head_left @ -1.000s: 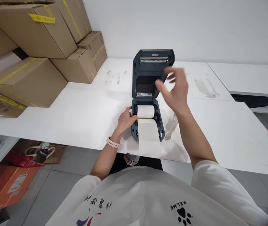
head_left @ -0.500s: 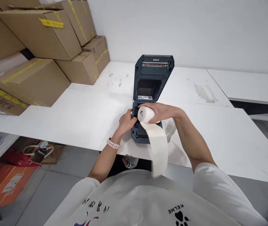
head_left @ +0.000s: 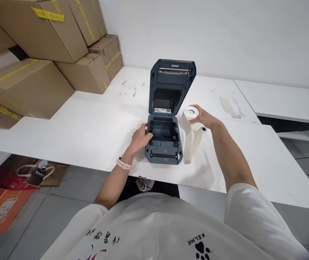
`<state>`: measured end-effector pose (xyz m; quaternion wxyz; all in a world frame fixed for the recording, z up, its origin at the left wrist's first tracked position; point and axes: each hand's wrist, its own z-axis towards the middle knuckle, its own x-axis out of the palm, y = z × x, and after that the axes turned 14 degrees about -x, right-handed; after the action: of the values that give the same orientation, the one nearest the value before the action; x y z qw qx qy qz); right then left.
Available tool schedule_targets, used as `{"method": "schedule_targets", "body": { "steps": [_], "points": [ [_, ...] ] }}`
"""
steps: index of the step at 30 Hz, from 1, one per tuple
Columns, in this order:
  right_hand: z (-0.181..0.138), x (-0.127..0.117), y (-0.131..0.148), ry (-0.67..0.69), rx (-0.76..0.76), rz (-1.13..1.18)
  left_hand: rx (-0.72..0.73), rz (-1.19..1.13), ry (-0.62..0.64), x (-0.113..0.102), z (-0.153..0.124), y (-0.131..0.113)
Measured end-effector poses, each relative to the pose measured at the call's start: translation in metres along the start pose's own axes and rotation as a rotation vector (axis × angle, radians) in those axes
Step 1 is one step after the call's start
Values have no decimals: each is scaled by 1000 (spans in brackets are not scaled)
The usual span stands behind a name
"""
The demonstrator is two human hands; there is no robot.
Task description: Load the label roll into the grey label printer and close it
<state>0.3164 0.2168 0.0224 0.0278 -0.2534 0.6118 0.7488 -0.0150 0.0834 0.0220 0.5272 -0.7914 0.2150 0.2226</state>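
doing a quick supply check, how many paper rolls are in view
2: a thick roll in the right hand, beside the open printer, and a thin roll with a dark core just below that hand. More may be hidden.

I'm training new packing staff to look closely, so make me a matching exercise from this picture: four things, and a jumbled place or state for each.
Things:
1. Dark blue-grey plastic printer
2. White paper roll
3. Pale pink wristband
4. Brown cardboard boxes

Places and states:
A. Strapped around the left wrist
B. Stacked at the picture's left, with yellow tape on them
C. Held in the right hand
D. Standing open, its lid raised

Right pairs: 1-D, 2-C, 3-A, 4-B
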Motion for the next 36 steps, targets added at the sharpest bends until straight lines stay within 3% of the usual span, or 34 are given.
{"method": "schedule_targets", "body": {
  "steps": [5,9,12,16,20,22,25,28,31,33,36],
  "points": [
    [-21,-19,-4,72,6,91,15,-9,2,1,1,3],
    [-65,-46,-16,-19,-48,210,25,-27,6,3,3,6],
    [-90,-42,-27,54,27,162,17,-25,3,3,4,8],
    [-97,-21,-13,172,-11,124,23,-53,17,2,1,6],
    [-82,3,55,261,-262,182,9,-55,22,1,0,3],
    [-66,28,94,432,-326,10,2,-55,19,1,0,3],
    [-39,78,132,599,-375,-497,1,-47,-1,2,1,3],
    [-19,123,138,699,-308,-894,5,-65,-9,4,2,5],
    [-17,142,129,731,-270,-988,13,-93,-30,6,1,9],
    [-27,142,123,670,-311,-962,10,-122,-45,9,2,12],
    [-59,138,118,471,-441,-828,17,-248,-33,14,4,17]
  ]
}}
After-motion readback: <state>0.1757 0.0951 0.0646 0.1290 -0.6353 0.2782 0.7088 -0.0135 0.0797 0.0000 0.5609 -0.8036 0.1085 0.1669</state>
